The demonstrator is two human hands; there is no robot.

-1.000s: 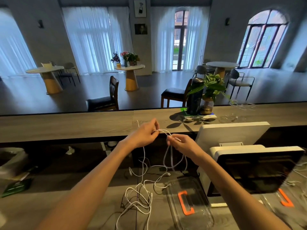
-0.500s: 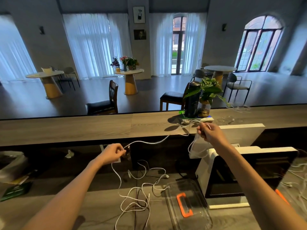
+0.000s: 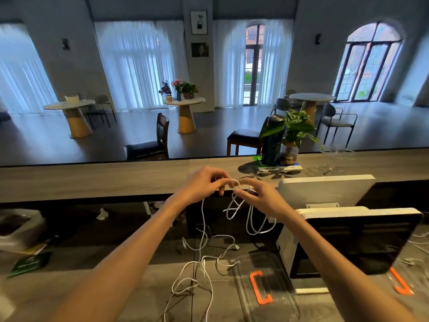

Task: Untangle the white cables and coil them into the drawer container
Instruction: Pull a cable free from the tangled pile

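My left hand and my right hand are close together above the desk, each pinching the same white cable. A small loop of it sits between my fingertips, and longer loops hang below my right hand. The rest of the cable trails down to a loose tangle on the desk. A clear plastic container with an orange handle lies to the right of that tangle.
A white point-of-sale terminal stands at the right. On the raised wooden counter are a dark bottle, a potted plant and more white cables. A second orange-handled container shows at the far right.
My hands were spread wide apart with the cable stretched between them half a second ago; now they have come back together, forming a small loop at my fingertips with loops hanging below.
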